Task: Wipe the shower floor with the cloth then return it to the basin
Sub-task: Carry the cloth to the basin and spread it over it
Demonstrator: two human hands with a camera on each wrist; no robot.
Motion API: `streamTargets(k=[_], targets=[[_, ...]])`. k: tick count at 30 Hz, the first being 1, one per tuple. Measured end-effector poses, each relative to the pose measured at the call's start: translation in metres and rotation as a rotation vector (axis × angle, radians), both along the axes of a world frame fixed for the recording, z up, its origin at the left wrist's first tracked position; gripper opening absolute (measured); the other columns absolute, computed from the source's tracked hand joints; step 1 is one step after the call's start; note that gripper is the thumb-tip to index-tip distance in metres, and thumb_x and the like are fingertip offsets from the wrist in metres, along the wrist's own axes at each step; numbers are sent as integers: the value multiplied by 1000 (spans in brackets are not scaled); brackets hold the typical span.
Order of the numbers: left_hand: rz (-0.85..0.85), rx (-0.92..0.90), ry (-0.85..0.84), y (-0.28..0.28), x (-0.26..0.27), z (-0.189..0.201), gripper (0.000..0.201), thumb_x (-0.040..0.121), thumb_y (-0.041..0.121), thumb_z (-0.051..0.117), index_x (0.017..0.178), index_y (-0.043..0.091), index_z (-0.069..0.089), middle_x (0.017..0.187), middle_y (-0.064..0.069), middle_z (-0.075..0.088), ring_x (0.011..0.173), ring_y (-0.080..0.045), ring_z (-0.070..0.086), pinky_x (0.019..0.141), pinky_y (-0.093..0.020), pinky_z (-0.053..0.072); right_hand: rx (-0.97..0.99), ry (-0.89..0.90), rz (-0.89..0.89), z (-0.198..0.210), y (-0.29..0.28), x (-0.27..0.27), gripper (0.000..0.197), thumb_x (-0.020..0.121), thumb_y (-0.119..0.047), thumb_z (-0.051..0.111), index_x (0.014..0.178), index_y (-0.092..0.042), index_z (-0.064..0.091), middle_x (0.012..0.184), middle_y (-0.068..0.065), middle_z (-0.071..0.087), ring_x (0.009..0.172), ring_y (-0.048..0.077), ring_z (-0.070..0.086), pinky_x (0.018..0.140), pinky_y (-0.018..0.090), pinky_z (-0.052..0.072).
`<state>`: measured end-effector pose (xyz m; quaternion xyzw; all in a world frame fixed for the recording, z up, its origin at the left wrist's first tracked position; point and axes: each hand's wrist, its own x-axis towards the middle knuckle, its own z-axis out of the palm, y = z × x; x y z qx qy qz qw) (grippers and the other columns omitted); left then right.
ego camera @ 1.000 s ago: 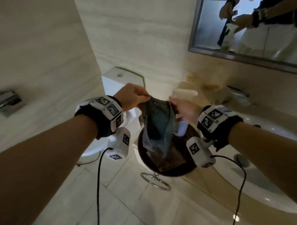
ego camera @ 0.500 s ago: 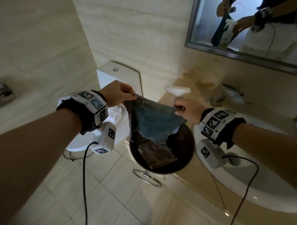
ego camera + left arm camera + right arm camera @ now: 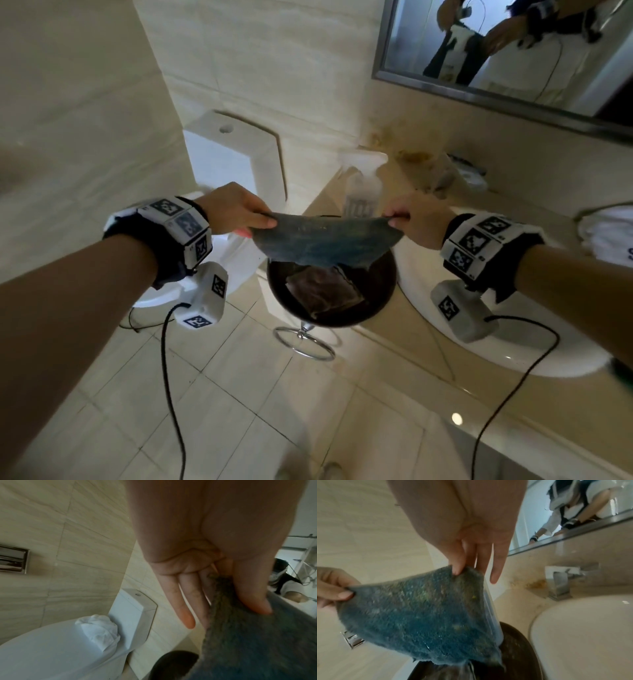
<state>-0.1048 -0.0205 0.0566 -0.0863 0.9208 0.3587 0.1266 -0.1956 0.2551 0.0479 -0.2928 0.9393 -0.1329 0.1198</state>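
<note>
A dark blue-grey cloth (image 3: 325, 240) hangs stretched between my two hands, above a round dark brown basin (image 3: 376, 308). My left hand (image 3: 239, 210) pinches the cloth's left corner; in the left wrist view my thumb presses the cloth (image 3: 257, 642) against my fingers. My right hand (image 3: 411, 219) pinches the right corner; the right wrist view shows the thumb and forefinger on the cloth (image 3: 419, 615), with the basin (image 3: 522, 649) below. A brown cloth (image 3: 325, 291) lies inside the basin.
A spray bottle (image 3: 363, 185) stands on the beige counter behind the cloth. The white sink (image 3: 479, 356) and its tap (image 3: 559, 582) are to the right, the toilet (image 3: 233, 157) with crumpled white paper (image 3: 99, 630) to the left. A chrome ring (image 3: 305, 342) hangs under the counter edge.
My hands have moved apart, spreading the bunched, hanging cloth into a wide stretched sheet above the basin.
</note>
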Motion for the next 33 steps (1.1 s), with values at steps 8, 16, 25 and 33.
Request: streamTargets(k=[8,16,25,33], targets=[[-93,-38,-223,7,26,-49,13,87,16,64,96,9,69,83,-2,65,77,-14,64,68,-13,52,253,-367,266,-53,12,46,16,94,-6,50,104,-7,62,71,-11,44,68,4,42,60,10,31],[34,-37,-229,6,21,-96,20,87,16,63,102,4,69,87,-6,63,79,-19,62,68,-21,52,214,-352,145,-96,-2,26,22,94,-9,49,110,-3,63,97,4,55,92,17,50,80,22,33],[244,-156,-148,14,4,-141,22,88,20,62,100,5,71,96,-14,70,88,-28,65,86,-31,48,238,-296,-68,-135,-17,-1,25,97,-14,44,116,-8,60,118,13,60,110,29,56,94,35,43],[552,95,-371,15,19,-172,44,89,34,60,120,3,53,120,-18,60,106,-29,58,97,-41,47,219,-190,-96,-153,-18,1,32,97,-28,46,125,-13,47,124,9,52,113,27,51,96,38,42]])
